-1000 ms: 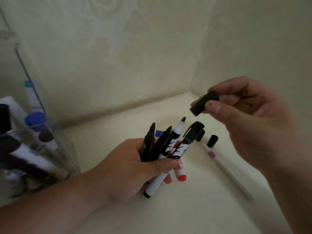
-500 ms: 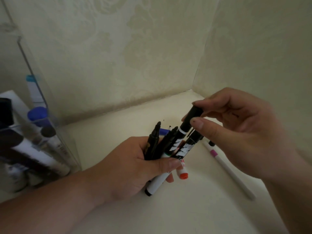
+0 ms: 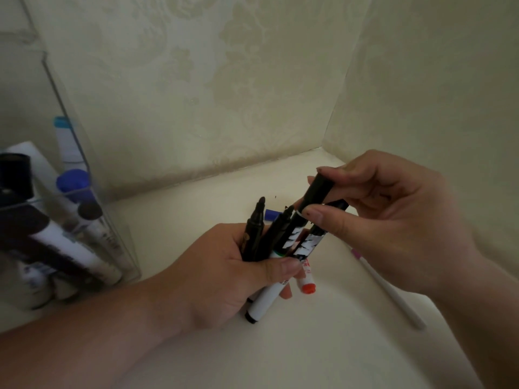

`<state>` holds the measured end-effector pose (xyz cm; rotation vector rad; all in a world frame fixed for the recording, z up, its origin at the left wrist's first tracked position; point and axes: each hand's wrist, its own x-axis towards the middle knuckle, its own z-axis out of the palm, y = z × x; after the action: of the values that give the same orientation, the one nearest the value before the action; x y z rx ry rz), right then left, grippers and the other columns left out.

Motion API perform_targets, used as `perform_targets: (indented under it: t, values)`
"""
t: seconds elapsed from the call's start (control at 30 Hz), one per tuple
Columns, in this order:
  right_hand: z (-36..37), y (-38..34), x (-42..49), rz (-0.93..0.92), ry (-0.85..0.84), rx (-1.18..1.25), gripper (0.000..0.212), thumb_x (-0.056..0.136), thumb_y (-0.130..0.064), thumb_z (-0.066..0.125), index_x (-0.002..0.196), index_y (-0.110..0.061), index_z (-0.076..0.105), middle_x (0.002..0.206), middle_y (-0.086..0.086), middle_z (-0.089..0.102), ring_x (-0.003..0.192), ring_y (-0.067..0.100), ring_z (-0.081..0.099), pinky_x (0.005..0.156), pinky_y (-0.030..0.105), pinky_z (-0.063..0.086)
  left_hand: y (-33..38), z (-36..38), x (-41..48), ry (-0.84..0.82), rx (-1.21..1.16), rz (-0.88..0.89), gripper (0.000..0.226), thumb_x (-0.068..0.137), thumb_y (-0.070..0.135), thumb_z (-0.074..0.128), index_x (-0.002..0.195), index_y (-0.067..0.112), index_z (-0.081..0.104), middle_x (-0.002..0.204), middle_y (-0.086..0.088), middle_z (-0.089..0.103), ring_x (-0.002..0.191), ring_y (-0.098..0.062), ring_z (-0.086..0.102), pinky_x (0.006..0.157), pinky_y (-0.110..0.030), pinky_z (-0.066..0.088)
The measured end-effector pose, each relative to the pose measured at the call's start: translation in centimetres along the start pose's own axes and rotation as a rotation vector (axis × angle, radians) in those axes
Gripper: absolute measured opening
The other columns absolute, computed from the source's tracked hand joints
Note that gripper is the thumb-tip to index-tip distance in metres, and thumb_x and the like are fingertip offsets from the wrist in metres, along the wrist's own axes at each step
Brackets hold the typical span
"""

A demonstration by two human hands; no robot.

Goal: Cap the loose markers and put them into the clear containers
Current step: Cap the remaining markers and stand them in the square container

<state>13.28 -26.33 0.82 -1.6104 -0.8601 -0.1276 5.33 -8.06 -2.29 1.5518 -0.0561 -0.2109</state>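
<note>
Right hand — over pink-banded pen

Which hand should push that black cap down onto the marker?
The right hand, probably. It pinches the black cap sitting over one marker's tip, while the left hand is busy gripping the whole bundle of markers.

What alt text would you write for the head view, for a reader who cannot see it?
The right hand pinches a black cap over one marker tip in a bundle of markers gripped by the left hand. A clear container holding markers stands at the left.
</note>
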Motion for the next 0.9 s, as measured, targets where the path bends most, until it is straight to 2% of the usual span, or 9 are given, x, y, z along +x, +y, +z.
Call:
perform_targets:
  t: [0.1, 0.2, 0.33, 0.5, 0.6, 0.67, 0.77, 0.83, 0.9]
  values:
    - [0.0, -0.2, -0.1, -0.011, -0.004, -0.016, 0.03, 0.07, -0.025, 0.082, 0.093, -0.016, 0.066, 0.09, 0.0, 0.078, 0.094, 0.016, 0.076, 0.086, 0.03, 0.058, -0.3, -0.2, -0.1, 0.002, 0.018, 0.007, 0.018, 0.074, 0.029, 0.071, 0.088, 0.022, 0.079, 0.087, -0.001, 0.079, 0.076, -0.017, 0.074, 0.07, -0.026, 0.059]
    - [-0.2, 0.0, -0.1, -0.004, -0.03, -0.058, 0.03, 0.071, -0.027, 0.084, 0.091, -0.014, 0.067, 0.09, 0.0, 0.078, 0.092, 0.017, 0.076, 0.083, 0.049, 0.06, -0.2, 0.0, -0.2, -0.013, 0.007, 0.018, 0.014, 0.075, 0.027, 0.071, 0.085, 0.027, 0.08, 0.083, 0.0, 0.078, 0.074, -0.014, 0.073, 0.069, -0.023, 0.058]
    - [0.0, 0.4, -0.2, 0.027, -0.044, -0.006, 0.036, 0.071, -0.012, 0.088, 0.096, -0.009, 0.064, 0.092, 0.007, 0.077, 0.091, 0.018, 0.076, 0.088, 0.037, 0.057, 0.3, 0.3, -0.3, -0.017, 0.048, 0.036, 0.016, 0.076, 0.028, 0.069, 0.073, 0.039, 0.079, 0.074, 0.006, 0.077, 0.07, -0.008, 0.072, 0.064, -0.018, 0.053]
    - [0.7, 0.7, -0.4, 0.025, -0.074, -0.035, 0.038, 0.072, -0.025, 0.081, 0.098, -0.03, 0.054, 0.092, 0.001, 0.077, 0.095, 0.02, 0.074, 0.09, 0.037, 0.051, 0.2, 0.1, -0.2, 0.035, 0.054, 0.021, 0.009, 0.071, 0.03, 0.07, 0.07, 0.035, 0.079, 0.075, 0.004, 0.077, 0.071, -0.01, 0.074, 0.063, -0.017, 0.054]
    - [1.2, 0.9, -0.5, 0.078, -0.057, 0.002, 0.04, 0.077, -0.017, 0.08, 0.106, -0.03, 0.054, 0.091, 0.004, 0.075, 0.092, 0.025, 0.073, 0.084, 0.046, 0.055, 0.3, 0.3, -0.1, 0.038, 0.037, 0.005, 0.009, 0.072, 0.03, 0.07, 0.07, 0.031, 0.078, 0.075, 0.002, 0.077, 0.069, -0.01, 0.073, 0.06, -0.016, 0.053]
    - [1.6, 0.6, -0.3, 0.091, 0.002, 0.049, 0.041, 0.08, -0.01, 0.078, 0.11, -0.028, 0.056, 0.088, 0.007, 0.074, 0.084, 0.025, 0.073, 0.077, 0.046, 0.057, 0.3, 0.4, 0.1, 0.036, 0.023, 0.002, 0.008, 0.075, 0.026, 0.07, 0.072, 0.023, 0.077, 0.074, 0.0, 0.077, 0.067, -0.01, 0.072, 0.059, -0.015, 0.052]
    - [0.9, 0.1, 0.8, 0.084, 0.223, 0.232, 0.04, 0.084, 0.002, 0.072, 0.113, -0.022, 0.058, 0.081, 0.007, 0.073, 0.079, 0.022, 0.072, 0.075, 0.03, 0.058, 0.1, 0.4, 0.3, 0.032, -0.032, -0.016, 0.016, 0.075, 0.022, 0.068, 0.087, 0.012, 0.073, 0.073, -0.001, 0.077, 0.066, -0.01, 0.072, 0.057, -0.014, 0.051]
    - [-0.9, -0.1, 1.8, 0.069, 0.428, 0.381, 0.035, 0.089, 0.003, 0.062, 0.115, -0.019, 0.056, 0.076, 0.007, 0.071, 0.08, 0.024, 0.072, 0.085, 0.037, 0.058, -0.1, 0.4, 0.5, 0.036, -0.061, -0.011, 0.026, 0.074, 0.021, 0.066, 0.097, 0.011, 0.072, 0.077, -0.002, 0.077, 0.07, -0.014, 0.073, 0.061, -0.015, 0.053]
    - [-3.4, -0.2, 2.6, 0.077, 0.604, 0.571, 0.032, 0.095, 0.005, 0.047, 0.117, -0.017, 0.05, 0.072, 0.007, 0.066, 0.072, 0.026, 0.071, 0.085, 0.046, 0.06, -0.4, 0.3, 0.6, 0.055, -0.083, 0.001, 0.034, 0.076, 0.021, 0.065, 0.108, 0.013, 0.07, 0.081, -0.004, 0.076, 0.073, -0.02, 0.074, 0.064, -0.019, 0.056]
